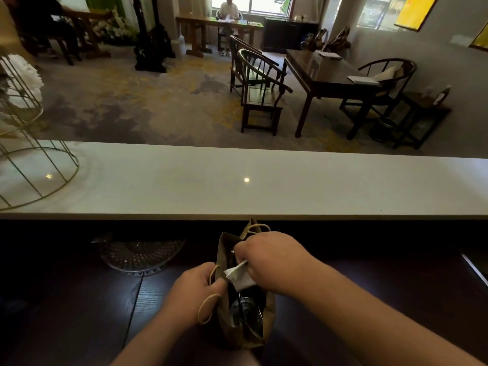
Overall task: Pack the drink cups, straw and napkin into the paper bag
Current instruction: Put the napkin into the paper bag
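Paper bag [224, 249] unprinted, left hand [194, 289] grip clamped on rim — right hand [272, 257] pinching napkin [241, 277].

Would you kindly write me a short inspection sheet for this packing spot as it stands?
Surface: dark wooden counter, with a pale stone ledge behind it.
Job's things: paper bag upright and open; a lidded cup inside; white napkin at the bag's mouth; a dark thin stick by the cup, perhaps the straw, cannot tell.
Clutter: patterned glass dish left of the bag; gold wire stand on the ledge.
Hands: left hand grips the bag's near-left edge by the handle; right hand pinches the napkin over the opening.
Cables: nothing seen.
Surroundings: carpeted room with dark tables and chairs; a seated person far back.
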`<state>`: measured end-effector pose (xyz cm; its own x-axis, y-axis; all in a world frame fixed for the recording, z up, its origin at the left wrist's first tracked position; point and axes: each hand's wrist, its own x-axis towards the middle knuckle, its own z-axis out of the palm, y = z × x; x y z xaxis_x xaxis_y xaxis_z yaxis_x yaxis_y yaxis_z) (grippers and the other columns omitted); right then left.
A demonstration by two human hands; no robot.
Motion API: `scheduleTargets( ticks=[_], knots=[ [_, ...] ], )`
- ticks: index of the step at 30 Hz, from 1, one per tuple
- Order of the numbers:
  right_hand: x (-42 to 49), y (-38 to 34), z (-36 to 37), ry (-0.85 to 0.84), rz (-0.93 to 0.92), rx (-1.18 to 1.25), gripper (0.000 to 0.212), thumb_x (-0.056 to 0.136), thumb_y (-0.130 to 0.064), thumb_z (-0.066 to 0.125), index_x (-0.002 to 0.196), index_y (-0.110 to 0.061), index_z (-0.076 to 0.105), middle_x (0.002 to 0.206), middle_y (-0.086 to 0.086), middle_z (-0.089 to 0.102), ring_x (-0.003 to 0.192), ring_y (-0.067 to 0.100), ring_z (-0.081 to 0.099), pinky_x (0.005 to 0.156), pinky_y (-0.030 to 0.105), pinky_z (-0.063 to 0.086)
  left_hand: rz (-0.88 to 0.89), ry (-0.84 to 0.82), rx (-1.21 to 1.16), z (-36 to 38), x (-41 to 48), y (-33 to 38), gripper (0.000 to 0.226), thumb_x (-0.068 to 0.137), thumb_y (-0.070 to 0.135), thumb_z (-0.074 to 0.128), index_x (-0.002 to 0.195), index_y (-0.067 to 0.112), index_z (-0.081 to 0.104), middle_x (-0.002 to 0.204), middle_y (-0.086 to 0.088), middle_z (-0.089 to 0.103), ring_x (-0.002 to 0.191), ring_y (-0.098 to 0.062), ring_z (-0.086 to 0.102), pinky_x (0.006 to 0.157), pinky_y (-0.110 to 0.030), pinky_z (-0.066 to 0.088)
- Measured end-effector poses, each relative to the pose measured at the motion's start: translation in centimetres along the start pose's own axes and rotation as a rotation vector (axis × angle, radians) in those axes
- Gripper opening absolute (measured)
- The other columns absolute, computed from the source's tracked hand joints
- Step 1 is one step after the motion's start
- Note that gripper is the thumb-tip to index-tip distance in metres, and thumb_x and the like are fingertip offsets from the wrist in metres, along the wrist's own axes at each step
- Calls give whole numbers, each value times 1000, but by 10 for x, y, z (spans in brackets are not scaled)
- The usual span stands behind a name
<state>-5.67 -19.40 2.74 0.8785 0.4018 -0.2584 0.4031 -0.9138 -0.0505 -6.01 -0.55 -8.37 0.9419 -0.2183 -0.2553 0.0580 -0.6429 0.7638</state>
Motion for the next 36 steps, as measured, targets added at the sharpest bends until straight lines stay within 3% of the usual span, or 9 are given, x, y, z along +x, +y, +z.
scheduleTargets(
  ticks=[2, 8, 12, 18, 21, 26, 33, 36],
  knots=[
    [12, -5, 10, -27, 21, -42, 19, 87, -15, 68, 95, -22, 52, 85, -2, 54, 80, 22, 57, 60, 35, 42, 6, -3, -9, 1, 0, -1, 41, 73, 62, 52, 79, 23, 64, 70, 4, 73, 69, -17, 71, 68, -47, 58],
    [47, -12, 41, -128, 176, -49, 20, 92, -12, 66, 112, -13, 67, 103, 8, 69, 93, 29, 69, 73, 42, 60, 11, -10, -21, 2, 1, -1, 34, 74, 57, 51, 80, 26, 64, 71, 5, 72, 68, -15, 70, 70, -48, 59],
    [62, -4, 64, -169, 312, -25, 21, 98, -16, 61, 118, -11, 66, 114, 10, 70, 102, 30, 68, 79, 40, 57, 1, -5, -21, 2, 1, 0, 35, 72, 58, 49, 80, 27, 63, 70, 7, 71, 68, -14, 68, 69, -43, 57],
    [80, 0, 88, -451, 415, 114, 35, 101, -21, 54, 134, -11, 59, 135, 10, 61, 124, 31, 58, 100, 40, 48, 17, 1, -17, 3, 0, -1, 35, 71, 61, 49, 77, 28, 61, 66, 9, 67, 65, -12, 64, 66, -40, 55],
    [88, -4, 93, -538, 460, 207, 35, 105, -24, 49, 137, -12, 54, 130, 10, 58, 126, 30, 55, 105, 37, 45, 12, 2, -12, 3, 0, -2, 33, 72, 58, 50, 76, 27, 60, 66, 7, 67, 65, -14, 64, 65, -40, 54],
    [95, -8, 96, -461, 547, 395, 32, 103, -21, 54, 133, -11, 59, 135, 13, 61, 124, 31, 58, 107, 41, 47, 7, -3, -39, 4, 1, -4, 29, 75, 53, 53, 74, 24, 60, 62, 7, 65, 56, -6, 54, 59, -35, 48],
    [93, -8, 101, -507, 510, 394, 38, 103, -21, 53, 141, -13, 53, 139, 13, 57, 128, 32, 55, 110, 43, 45, 11, -7, -18, 2, 1, -1, 37, 72, 59, 49, 78, 25, 62, 68, 6, 69, 59, -7, 58, 61, -36, 49],
    [87, -7, 86, -553, 398, 338, 34, 100, -17, 57, 134, -12, 58, 112, 11, 61, 116, 30, 60, 106, 42, 47, 14, -14, -6, 2, 1, -1, 31, 75, 56, 52, 77, 27, 61, 67, 6, 67, 59, -7, 58, 60, -35, 48]
  ],
)
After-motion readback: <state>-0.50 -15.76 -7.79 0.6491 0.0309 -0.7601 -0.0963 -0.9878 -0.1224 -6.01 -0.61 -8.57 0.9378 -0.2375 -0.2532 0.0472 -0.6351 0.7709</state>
